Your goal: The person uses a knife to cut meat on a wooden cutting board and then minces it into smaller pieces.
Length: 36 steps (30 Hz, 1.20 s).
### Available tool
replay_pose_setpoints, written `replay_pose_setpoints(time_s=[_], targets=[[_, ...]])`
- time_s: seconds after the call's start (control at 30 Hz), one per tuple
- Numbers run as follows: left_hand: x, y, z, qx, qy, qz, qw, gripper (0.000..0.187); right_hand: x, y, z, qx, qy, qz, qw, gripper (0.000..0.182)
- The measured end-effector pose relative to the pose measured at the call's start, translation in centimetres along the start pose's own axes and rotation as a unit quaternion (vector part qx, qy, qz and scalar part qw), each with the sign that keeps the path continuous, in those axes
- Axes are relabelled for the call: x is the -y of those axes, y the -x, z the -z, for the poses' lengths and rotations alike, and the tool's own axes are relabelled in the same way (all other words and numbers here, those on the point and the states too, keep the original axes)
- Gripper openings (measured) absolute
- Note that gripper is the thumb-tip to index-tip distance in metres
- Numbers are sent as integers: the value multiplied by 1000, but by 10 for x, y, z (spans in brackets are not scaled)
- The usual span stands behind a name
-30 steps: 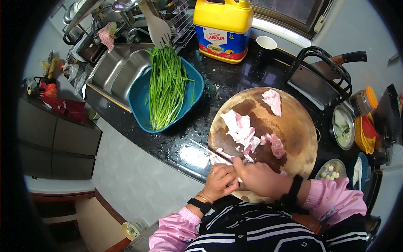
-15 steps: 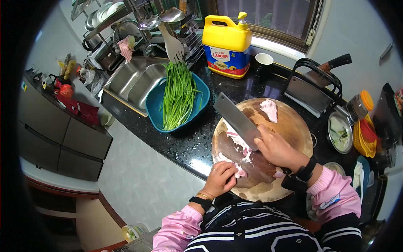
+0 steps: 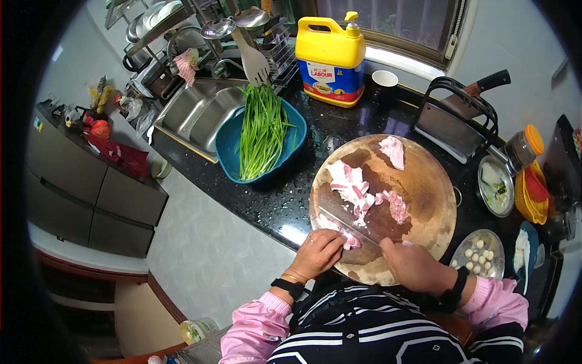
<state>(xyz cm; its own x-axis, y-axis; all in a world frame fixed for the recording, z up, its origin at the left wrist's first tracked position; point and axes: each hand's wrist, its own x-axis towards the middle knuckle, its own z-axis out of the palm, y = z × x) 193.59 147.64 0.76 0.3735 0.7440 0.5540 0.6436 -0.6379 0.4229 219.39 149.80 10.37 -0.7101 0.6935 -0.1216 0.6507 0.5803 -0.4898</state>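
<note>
On the round wooden chopping board (image 3: 433,182), my right hand (image 3: 415,265) grips a cleaver (image 3: 365,235), its blade low over the board and reaching toward my left hand. My left hand (image 3: 319,250), fingers curled, holds a piece of raw meat (image 3: 350,242) at the board's near left edge, close beside the blade. Just beyond lies a larger pale, fatty slab of meat (image 3: 349,184). Small cut bits of meat (image 3: 396,207) sit to its right. Another piece of meat (image 3: 393,151) rests near the far edge.
Left of the board stands a blue basin (image 3: 295,136) of green chives (image 3: 262,133), beside the sink (image 3: 206,115). A yellow detergent jug (image 3: 330,60) and a knife rack (image 3: 451,130) are behind. At right are a metal bowl (image 3: 496,200) and a plate of garlic cloves (image 3: 479,255).
My right hand has brought the cleaver down and toward me, from above the meat to beside my left hand. The cut bits and the plate at right now show.
</note>
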Motion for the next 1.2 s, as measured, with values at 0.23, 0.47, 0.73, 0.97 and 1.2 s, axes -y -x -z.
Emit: replay_pose_setpoints(time_s=[0.23, 0.47, 0.73, 0.97, 1.2], targets=[[-1, 6, -6, 25, -36, 11, 999, 29, 14, 18, 3, 13, 69, 18, 997, 15], [-3, 8, -9, 23, -11, 54, 998, 28, 19, 15, 5, 7, 112, 24, 993, 15], [4, 16, -16, -5, 47, 91, 995, 22, 18, 13, -1, 38, 87, 23, 995, 13], [8, 15, -17, -24, 56, 95, 994, 22, 19, -16, 2, 93, 30, 19, 995, 16], [5, 12, -14, -36, 44, 99, 993, 26, 12, -55, -15, 28, 46, 77, 996, 19]])
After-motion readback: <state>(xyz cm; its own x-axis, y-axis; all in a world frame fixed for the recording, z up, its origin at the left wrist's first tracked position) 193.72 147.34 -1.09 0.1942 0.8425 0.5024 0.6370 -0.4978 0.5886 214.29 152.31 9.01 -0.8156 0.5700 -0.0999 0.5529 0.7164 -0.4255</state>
